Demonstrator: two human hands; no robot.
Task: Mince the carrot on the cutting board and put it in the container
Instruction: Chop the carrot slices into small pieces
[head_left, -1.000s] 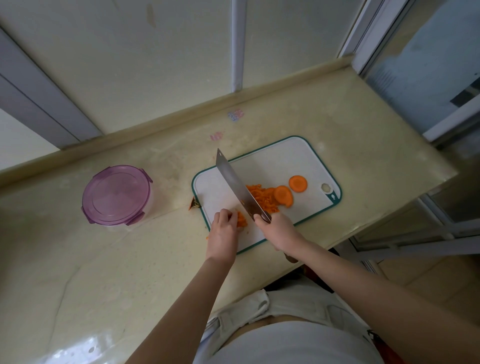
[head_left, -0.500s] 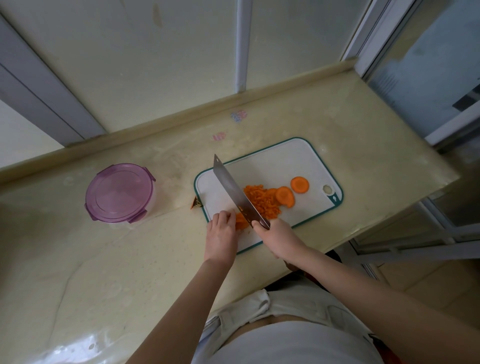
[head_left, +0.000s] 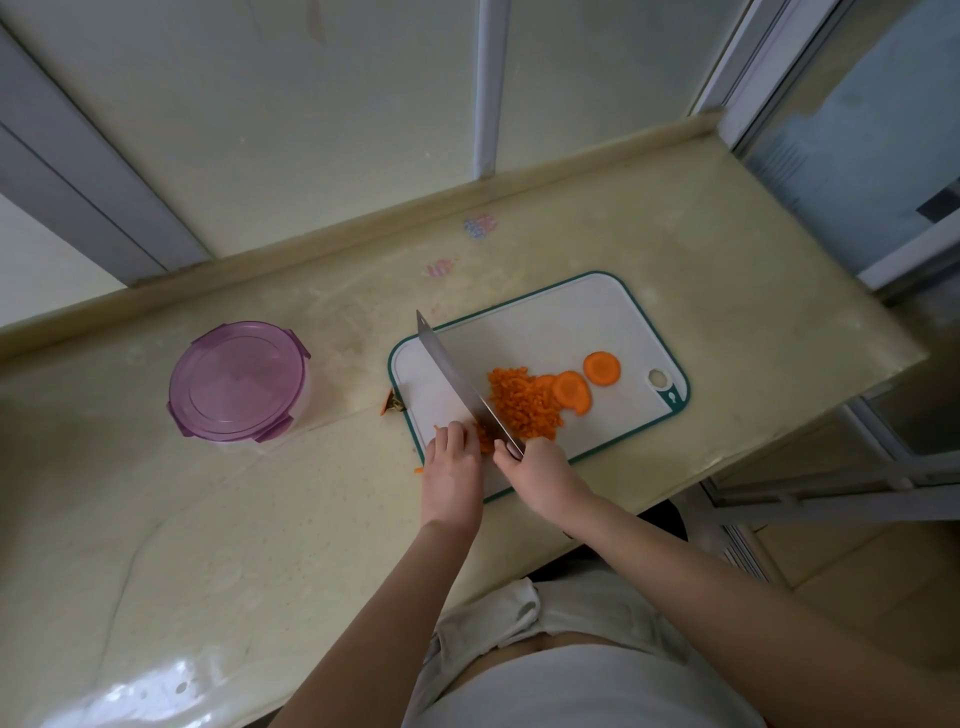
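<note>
**A:** so what's actually sitting on that counter (head_left: 260, 519)?

**B:** pale yellow stone top, kinda scuffed. White cutting board (head_left: 571, 332) with a green rim toward the right, and a round container (head_left: 239, 382) with a purple lid well off to its left. Carrot stub (head_left: 389, 405) just beside the board's left corner, tiny carrot crumb (head_left: 418, 471) off its near-left edge. Two little coloured marks (head_left: 480, 226) near the back.

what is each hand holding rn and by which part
The right hand grips the knife by its handle. The left hand pins a carrot piece from above with curled fingers, against the cutting board.
</note>
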